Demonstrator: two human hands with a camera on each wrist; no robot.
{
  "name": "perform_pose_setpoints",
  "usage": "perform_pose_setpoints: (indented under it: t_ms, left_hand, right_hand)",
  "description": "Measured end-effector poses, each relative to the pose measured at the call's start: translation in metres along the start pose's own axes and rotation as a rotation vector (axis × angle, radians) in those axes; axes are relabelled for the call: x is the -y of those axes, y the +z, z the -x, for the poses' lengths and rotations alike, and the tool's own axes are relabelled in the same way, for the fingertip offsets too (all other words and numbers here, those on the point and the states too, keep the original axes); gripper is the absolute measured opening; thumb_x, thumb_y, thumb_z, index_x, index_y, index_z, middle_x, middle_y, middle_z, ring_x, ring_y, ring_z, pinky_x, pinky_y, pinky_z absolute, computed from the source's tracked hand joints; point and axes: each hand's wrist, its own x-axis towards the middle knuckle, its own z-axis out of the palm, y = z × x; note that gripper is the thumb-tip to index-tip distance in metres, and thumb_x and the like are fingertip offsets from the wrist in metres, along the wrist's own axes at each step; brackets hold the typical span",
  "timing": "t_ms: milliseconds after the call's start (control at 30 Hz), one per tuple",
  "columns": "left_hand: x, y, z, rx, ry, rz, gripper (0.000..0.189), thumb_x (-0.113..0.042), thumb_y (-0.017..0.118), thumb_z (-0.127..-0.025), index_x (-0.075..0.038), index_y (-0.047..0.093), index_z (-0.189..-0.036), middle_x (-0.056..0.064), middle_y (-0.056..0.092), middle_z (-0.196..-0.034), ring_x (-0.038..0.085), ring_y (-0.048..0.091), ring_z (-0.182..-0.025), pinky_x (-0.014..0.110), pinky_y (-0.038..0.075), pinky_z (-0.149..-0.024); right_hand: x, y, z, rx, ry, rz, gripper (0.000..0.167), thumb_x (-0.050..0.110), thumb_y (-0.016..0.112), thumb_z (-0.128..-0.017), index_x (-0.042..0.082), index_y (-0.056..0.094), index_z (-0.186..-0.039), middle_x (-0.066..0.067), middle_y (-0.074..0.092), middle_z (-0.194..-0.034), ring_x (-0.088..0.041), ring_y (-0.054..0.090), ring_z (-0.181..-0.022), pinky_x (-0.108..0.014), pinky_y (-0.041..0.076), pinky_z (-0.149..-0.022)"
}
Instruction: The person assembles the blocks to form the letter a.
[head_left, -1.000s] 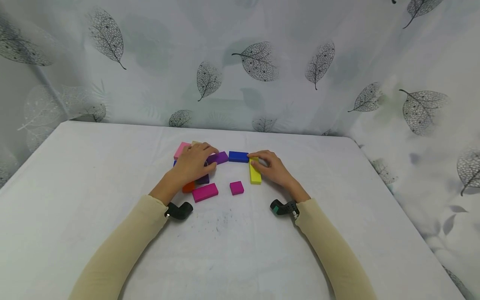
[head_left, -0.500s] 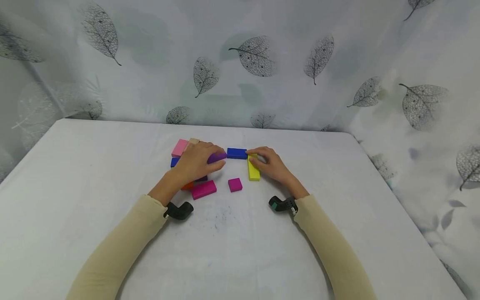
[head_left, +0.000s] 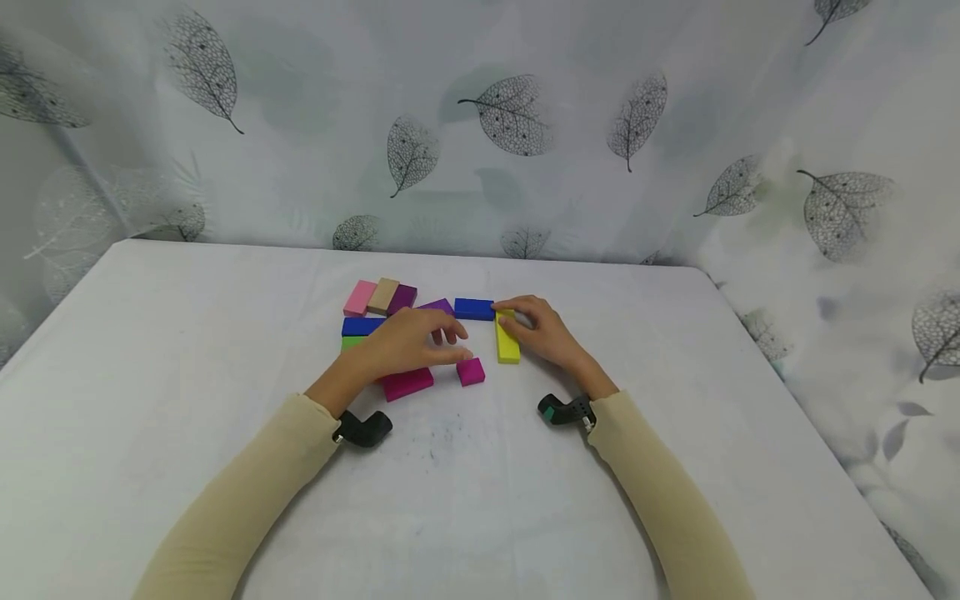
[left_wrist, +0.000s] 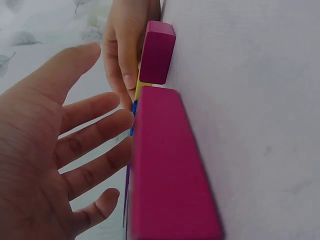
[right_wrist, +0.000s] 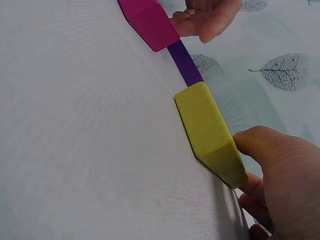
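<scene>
My left hand (head_left: 408, 343) hovers over the block group with its fingers loosely spread and nothing in them. Its thumb tip is right by the small magenta block (head_left: 471, 372), and the longer magenta block (head_left: 408, 384) lies below its palm. My right hand (head_left: 546, 335) holds the yellow block (head_left: 507, 343) near its far end, with the thumb over it and the index finger at the corner by a blue block (head_left: 474, 309). In the right wrist view, the thumb touches the yellow block's (right_wrist: 210, 132) upper edge. A purple block (head_left: 438, 305) adjoins the blue one on the left.
Pink (head_left: 360, 298), tan (head_left: 383, 296) and dark purple (head_left: 402, 298) blocks lie at the back left. Another blue block (head_left: 363, 326) and a green block (head_left: 352, 342) are partly under the left hand. A leaf-print curtain (head_left: 300, 150) hangs behind the white table (head_left: 187, 358).
My left hand has left the purple block and moved right and toward me, to the small magenta block, uncovering the back-left blocks. The right hand stays at the yellow block.
</scene>
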Motion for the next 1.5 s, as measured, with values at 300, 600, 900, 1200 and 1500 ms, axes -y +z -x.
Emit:
perform_pose_setpoints:
  t_ms: [300, 600, 900, 1200, 1500]
  left_hand:
    - [-0.001, 0.007, -0.001, 0.05, 0.076, -0.032, 0.044, -0.05, 0.076, -0.079, -0.021, 0.071, -0.111, -0.008, 0.067, -0.094, 0.009, 0.058, -0.089, 0.032, 0.047, -0.081]
    - [-0.002, 0.009, -0.001, 0.048, 0.118, -0.105, 0.038, -0.044, 0.08, -0.076, -0.019, 0.072, -0.104, -0.008, 0.066, -0.088, 0.009, 0.058, -0.087, 0.038, 0.039, -0.084]
    - [-0.005, 0.009, 0.0, 0.041, 0.135, -0.111, 0.033, -0.039, 0.079, -0.077, -0.017, 0.071, -0.102, -0.008, 0.065, -0.085, 0.01, 0.059, -0.086, 0.038, 0.037, -0.083]
    - [-0.009, 0.014, -0.001, 0.027, 0.135, -0.134, 0.033, -0.038, 0.078, -0.079, -0.017, 0.071, -0.104, -0.007, 0.064, -0.088, 0.01, 0.057, -0.087, 0.039, 0.038, -0.084]
    - [-0.012, 0.022, -0.002, -0.012, 0.179, -0.146, 0.032, -0.037, 0.076, -0.08, -0.017, 0.071, -0.105, -0.007, 0.063, -0.087, 0.01, 0.057, -0.087, 0.038, 0.037, -0.082]
  right_hand:
    - [0.001, 0.0, 0.001, -0.001, 0.005, -0.002, 0.033, 0.021, 0.059, -0.098, 0.013, 0.063, -0.13, -0.011, 0.056, -0.135, -0.03, 0.042, -0.132, -0.054, 0.026, -0.113]
    - [0.0, 0.0, 0.001, -0.006, -0.012, -0.006, 0.033, 0.019, 0.059, -0.098, 0.011, 0.064, -0.129, -0.012, 0.057, -0.134, -0.03, 0.042, -0.132, -0.054, 0.027, -0.112]
    - [-0.001, 0.0, 0.0, -0.005, -0.01, -0.001, 0.033, 0.02, 0.059, -0.098, 0.012, 0.063, -0.13, -0.011, 0.056, -0.135, -0.03, 0.042, -0.132, -0.054, 0.026, -0.112]
    - [0.001, 0.0, 0.0, -0.01, -0.015, 0.004, 0.032, 0.02, 0.059, -0.098, 0.011, 0.064, -0.129, -0.012, 0.058, -0.132, -0.029, 0.045, -0.129, -0.052, 0.029, -0.111]
    - [0.0, 0.001, 0.0, -0.009, -0.012, -0.003, 0.032, 0.02, 0.059, -0.098, 0.011, 0.064, -0.128, -0.011, 0.059, -0.132, -0.029, 0.044, -0.13, -0.052, 0.028, -0.112]
